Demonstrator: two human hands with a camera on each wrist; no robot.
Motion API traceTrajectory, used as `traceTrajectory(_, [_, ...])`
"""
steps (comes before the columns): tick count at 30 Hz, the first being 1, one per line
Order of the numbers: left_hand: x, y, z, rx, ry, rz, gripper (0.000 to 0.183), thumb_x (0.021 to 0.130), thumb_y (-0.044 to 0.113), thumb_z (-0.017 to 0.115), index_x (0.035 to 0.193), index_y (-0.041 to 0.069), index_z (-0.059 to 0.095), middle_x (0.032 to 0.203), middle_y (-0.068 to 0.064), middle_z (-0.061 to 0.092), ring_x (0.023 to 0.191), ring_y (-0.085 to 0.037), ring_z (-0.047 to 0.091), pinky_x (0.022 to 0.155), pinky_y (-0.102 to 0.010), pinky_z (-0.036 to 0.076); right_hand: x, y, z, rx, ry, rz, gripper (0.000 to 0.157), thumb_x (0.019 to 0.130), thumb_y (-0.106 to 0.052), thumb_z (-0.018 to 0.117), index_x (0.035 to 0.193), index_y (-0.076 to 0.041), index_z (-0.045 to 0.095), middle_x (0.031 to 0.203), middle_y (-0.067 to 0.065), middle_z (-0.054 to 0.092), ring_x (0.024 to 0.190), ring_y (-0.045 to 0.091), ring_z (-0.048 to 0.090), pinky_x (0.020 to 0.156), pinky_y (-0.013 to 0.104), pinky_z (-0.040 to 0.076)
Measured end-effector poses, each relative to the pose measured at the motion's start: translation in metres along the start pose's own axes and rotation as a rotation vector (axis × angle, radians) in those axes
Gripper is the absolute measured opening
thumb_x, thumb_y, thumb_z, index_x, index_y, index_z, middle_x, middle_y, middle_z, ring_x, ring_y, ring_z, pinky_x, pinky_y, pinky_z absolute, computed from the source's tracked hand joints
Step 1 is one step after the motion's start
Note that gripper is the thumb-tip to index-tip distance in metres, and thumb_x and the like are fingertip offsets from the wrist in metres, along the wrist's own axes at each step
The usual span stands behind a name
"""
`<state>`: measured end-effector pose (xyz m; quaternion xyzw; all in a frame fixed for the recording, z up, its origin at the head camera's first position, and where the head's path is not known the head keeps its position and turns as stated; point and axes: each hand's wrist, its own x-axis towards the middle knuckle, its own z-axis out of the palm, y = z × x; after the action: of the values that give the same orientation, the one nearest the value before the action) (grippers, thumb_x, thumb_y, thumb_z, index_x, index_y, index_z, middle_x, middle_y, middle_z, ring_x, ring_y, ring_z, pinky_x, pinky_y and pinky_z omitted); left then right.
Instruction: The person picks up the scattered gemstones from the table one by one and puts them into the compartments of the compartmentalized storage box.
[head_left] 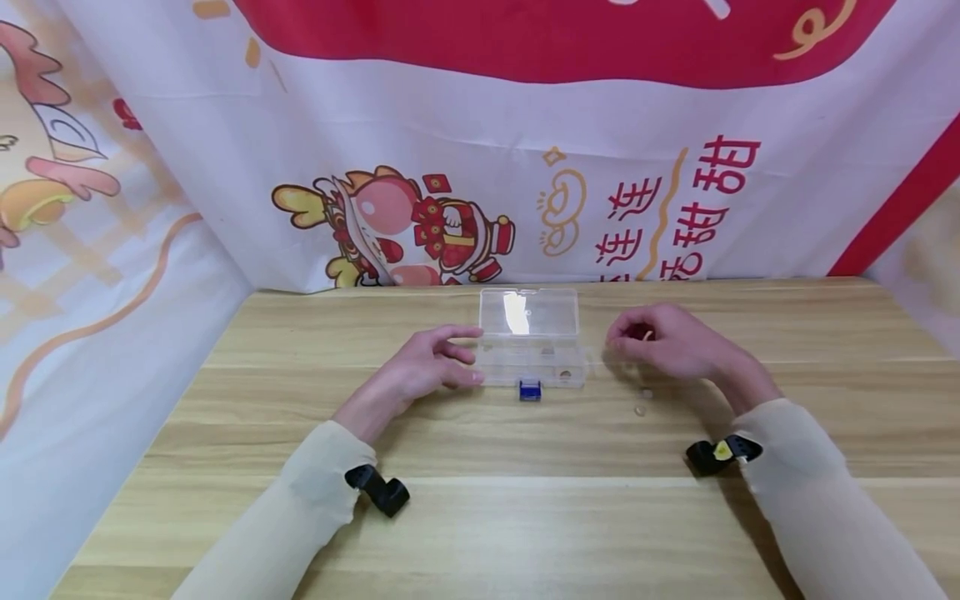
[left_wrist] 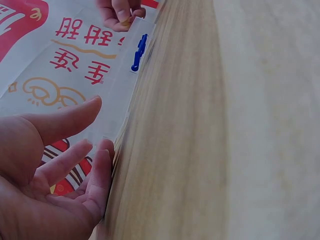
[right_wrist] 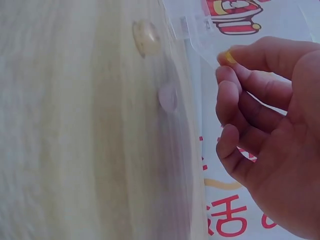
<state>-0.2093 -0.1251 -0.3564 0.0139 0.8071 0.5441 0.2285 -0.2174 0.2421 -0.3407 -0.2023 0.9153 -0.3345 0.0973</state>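
A clear plastic box (head_left: 498, 375) stands with its lid (head_left: 491, 312) raised at the back and a blue latch (head_left: 530, 390) at its front. My left hand (head_left: 429, 365) is at the box's left side, thumb and fingers spread, fingertips right at its edge. Just right of the box, my right hand (head_left: 667, 342) pinches a small yellow piece (right_wrist: 229, 57) between thumb and index finger. Its other fingers curl loosely. On the table near that hand lie a clear yellowish stone (right_wrist: 146, 38) and a pale pinkish one (right_wrist: 168, 97).
A small brownish item (head_left: 566, 375) shows in the front right of the box. The wood-grain table (head_left: 525, 525) ends at a printed cloth (head_left: 480, 125) at the back, with another cloth (head_left: 90, 333) along the left.
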Motion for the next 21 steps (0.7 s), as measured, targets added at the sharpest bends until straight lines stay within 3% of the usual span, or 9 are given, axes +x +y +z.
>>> traceTrajectory(21, [-0.002,0.0,0.0,-0.004,0.005,-0.001,0.069,0.087,0.012,0.086,0.148,0.032,0.06,0.131,-0.009,0.065,0.108,-0.024,0.066,0.09,-0.032,0.057,0.005,-0.022,0.016,0.032,0.045,-0.048,0.011,0.106,-0.018,0.064,0.11,-0.011,0.071,0.101,0.006,0.068,0.093,0.022,0.059,0.078,0.028,0.053])
